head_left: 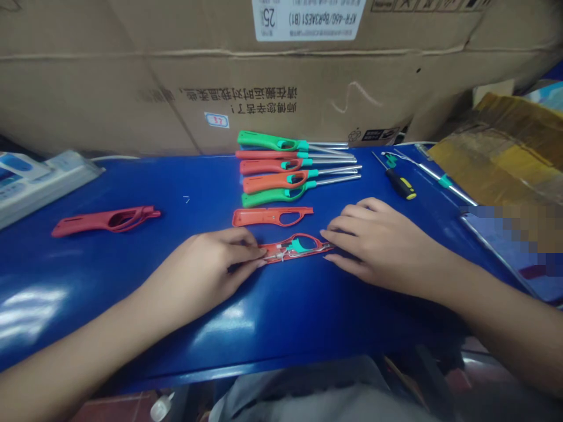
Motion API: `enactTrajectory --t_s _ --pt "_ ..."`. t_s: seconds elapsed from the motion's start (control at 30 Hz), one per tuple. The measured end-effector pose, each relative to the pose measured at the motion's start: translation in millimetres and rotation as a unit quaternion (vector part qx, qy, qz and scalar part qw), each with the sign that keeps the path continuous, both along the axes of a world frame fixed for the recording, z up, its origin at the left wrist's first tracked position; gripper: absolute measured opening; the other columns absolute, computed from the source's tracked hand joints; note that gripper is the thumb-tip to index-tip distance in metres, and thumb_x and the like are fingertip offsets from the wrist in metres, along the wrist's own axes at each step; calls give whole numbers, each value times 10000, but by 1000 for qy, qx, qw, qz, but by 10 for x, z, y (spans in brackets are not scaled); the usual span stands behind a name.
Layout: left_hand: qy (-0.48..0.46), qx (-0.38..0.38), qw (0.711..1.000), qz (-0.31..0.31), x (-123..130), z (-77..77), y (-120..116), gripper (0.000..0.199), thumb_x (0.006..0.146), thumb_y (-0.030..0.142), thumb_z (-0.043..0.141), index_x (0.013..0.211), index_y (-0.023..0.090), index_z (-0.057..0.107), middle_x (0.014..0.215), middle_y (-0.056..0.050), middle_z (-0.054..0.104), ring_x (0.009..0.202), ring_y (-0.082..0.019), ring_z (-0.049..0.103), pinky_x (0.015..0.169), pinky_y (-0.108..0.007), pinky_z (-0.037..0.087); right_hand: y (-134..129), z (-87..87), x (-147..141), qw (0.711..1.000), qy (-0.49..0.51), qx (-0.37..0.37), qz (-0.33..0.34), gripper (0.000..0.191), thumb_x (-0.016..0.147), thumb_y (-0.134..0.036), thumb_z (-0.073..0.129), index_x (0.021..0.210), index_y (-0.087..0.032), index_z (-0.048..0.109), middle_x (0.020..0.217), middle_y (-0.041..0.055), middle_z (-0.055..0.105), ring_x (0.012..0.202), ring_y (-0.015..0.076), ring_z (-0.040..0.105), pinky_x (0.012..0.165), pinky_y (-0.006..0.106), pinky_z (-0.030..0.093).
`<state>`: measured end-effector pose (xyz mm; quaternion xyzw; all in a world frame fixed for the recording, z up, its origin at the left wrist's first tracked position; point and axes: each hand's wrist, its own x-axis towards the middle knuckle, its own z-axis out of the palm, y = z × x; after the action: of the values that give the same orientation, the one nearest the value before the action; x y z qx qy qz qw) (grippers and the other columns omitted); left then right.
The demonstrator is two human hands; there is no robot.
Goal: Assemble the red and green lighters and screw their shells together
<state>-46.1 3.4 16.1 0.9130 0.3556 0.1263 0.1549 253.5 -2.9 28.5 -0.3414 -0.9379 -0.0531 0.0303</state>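
An opened red lighter half-shell (pixel 288 256) lies on the blue table in front of me, with a green trigger (pixel 300 245), thin white wires and small inner parts set in it. My left hand (pixel 215 258) pinches its left end between thumb and fingers. At the narrow right end, my right hand (pixel 369 243) has its thumb and fingers closed around the tip, partly hiding it. Just beyond lies the matching red half-shell (pixel 259 217), hollow side up. Another red lighter casing (pixel 105 221) rests apart on the left.
Several red and green lighters (pixel 272 183) with metal tubes lie in a row before a large cardboard box (pixel 176 76). A black and yellow screwdriver (pixel 401 184) and a metal tube with a green part (pixel 445 180) lie right. A white power strip (pixel 53 181) stands left.
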Motion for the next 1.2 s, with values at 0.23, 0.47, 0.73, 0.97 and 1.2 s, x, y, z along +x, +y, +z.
enactTrajectory --t_s 0.23,0.47,0.73,0.97,1.2 --pt "-35 -8 999 6 -11 -40 24 206 978 292 612 1021 230 804 952 -43 729 805 -160 701 728 -267 555 -85 -115 -136 987 65 -117 94 563 1020 -354 519 1539 -179 390 1457 100 599 1396 246 455 1145 498 296" --pt "-38 -21 999 14 4 -41 31 187 966 307 639 1012 233 804 955 -26 726 802 -157 698 746 -280 553 -144 -150 -224 985 43 -129 104 552 1042 -331 459 1544 -121 365 1487 119 569 1438 236 420 1198 520 257" --pt "-26 -28 999 30 2 -41 15 176 960 288 642 999 235 805 946 -30 731 803 -175 703 757 -294 557 -219 -180 -303 990 40 -85 106 492 1045 -317 438 1474 -76 459 1440 132 608 1348 253 519 1179 519 336" --pt "-20 -23 999 32 19 -42 5 169 958 277 646 1009 240 803 950 -23 729 807 -176 705 765 -300 560 -218 -178 -312 990 53 -79 102 471 1051 -299 420 1459 -71 475 1435 144 609 1344 252 529 1180 521 337" --pt "-14 -1 999 33 16 -45 -41 219 990 310 593 1012 240 800 939 -24 726 798 -173 708 748 -302 560 -157 -192 -239 980 123 -134 83 431 1035 -320 481 1433 -155 514 1373 89 660 1342 205 532 1210 455 283"
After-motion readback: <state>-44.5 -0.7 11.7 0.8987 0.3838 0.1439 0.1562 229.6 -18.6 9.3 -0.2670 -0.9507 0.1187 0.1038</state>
